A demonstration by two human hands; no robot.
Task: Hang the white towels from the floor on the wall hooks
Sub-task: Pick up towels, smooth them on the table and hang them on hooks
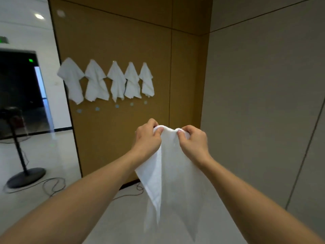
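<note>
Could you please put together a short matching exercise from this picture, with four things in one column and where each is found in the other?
Things:
1. white towel held by both hands
2. row of five white towels
3. black round-based fan stand
4. small pale blue wall hooks

Places:
A. on the floor at the left
B. bare, below the hung towels
C. hanging high on the brown wall panel
D. pinched between left hand and right hand

Pairs: 1-D, 2-C, 3-A, 4-B

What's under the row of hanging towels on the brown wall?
Five small pale blue hooks sit below the towels, all bare. Whatever holds the towels up is covered by them.
</note>
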